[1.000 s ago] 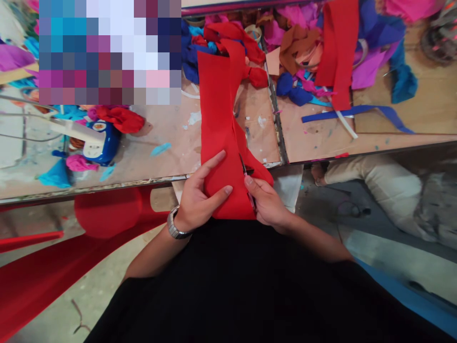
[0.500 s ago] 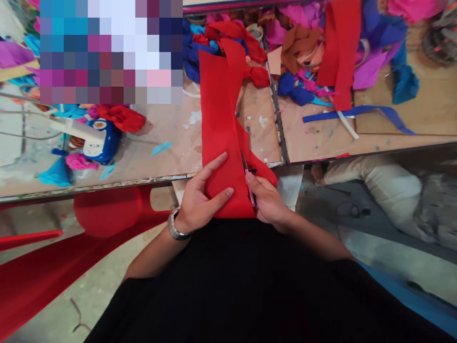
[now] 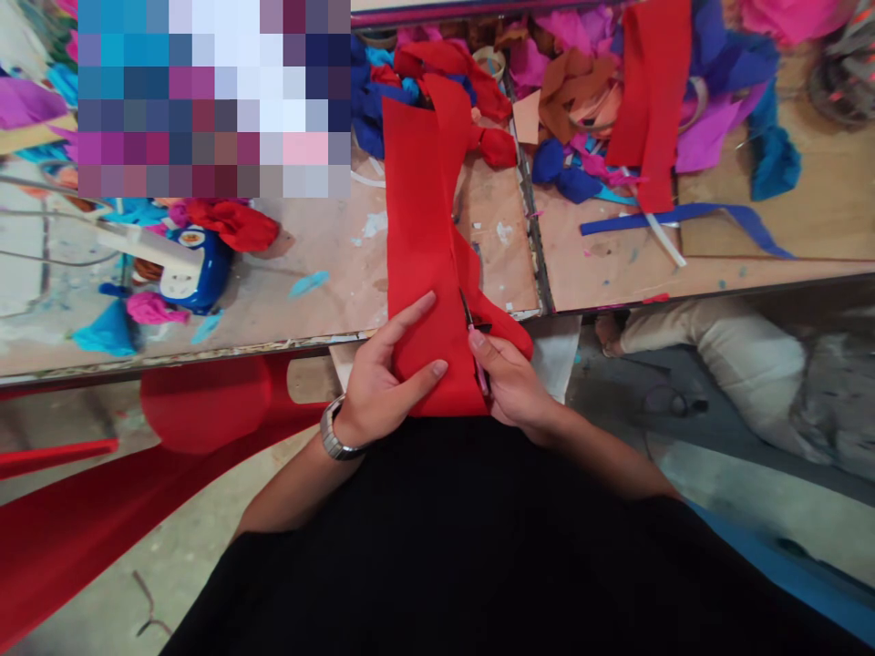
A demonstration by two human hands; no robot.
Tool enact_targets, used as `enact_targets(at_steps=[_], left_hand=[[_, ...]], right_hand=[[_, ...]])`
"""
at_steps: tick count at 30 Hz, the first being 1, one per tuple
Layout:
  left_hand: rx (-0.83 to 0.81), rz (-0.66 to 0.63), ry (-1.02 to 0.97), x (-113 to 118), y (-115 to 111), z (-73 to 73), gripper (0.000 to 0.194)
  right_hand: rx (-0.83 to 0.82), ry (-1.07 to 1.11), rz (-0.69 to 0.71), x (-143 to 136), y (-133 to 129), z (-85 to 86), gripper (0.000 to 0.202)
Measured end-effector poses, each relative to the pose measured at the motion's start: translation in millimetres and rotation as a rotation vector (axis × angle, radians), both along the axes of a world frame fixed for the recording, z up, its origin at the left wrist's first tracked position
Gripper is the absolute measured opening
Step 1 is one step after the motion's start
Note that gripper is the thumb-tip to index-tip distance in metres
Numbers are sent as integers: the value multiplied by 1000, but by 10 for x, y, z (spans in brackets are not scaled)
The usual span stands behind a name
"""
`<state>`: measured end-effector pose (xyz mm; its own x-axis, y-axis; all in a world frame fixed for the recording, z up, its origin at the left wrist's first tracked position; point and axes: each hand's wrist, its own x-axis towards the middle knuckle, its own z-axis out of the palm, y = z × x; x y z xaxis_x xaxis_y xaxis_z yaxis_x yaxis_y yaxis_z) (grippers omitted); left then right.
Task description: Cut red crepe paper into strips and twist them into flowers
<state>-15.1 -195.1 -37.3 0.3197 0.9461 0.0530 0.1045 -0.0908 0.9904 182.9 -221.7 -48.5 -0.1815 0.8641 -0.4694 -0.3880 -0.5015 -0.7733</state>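
Observation:
A long piece of red cloth [image 3: 418,210] runs from the table down to the lap, with a narrower red strip beside its right side. My left hand [image 3: 386,387] rests on the cloth with index finger and thumb spread; some of its other fingers are hidden. In my right hand [image 3: 511,375] is a pair of scissors with pink handles [image 3: 481,375], the fingers wrapped round them. The dark blades lie at the right side of the wide cloth, pointing away from me. Part of the handles is hidden by the hand.
The table [image 3: 301,251] holds heaps of coloured cloth, a blue-and-white device [image 3: 200,271] at left and a blue strip [image 3: 725,211] at right. A red chair [image 3: 205,401] stands below left. A person's pale-trousered leg [image 3: 731,355] is at right.
The scissors and the thumb of my right hand have shifted very slightly. My left hand stays in place on the red cloth.

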Motion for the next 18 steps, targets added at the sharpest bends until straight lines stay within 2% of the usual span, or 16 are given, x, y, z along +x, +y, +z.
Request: enact_targets(at_steps=[18], left_hand=[[-29, -3, -47, 25, -51, 17, 77]], right_hand=[[-39, 10, 5, 24, 17, -2, 67]])
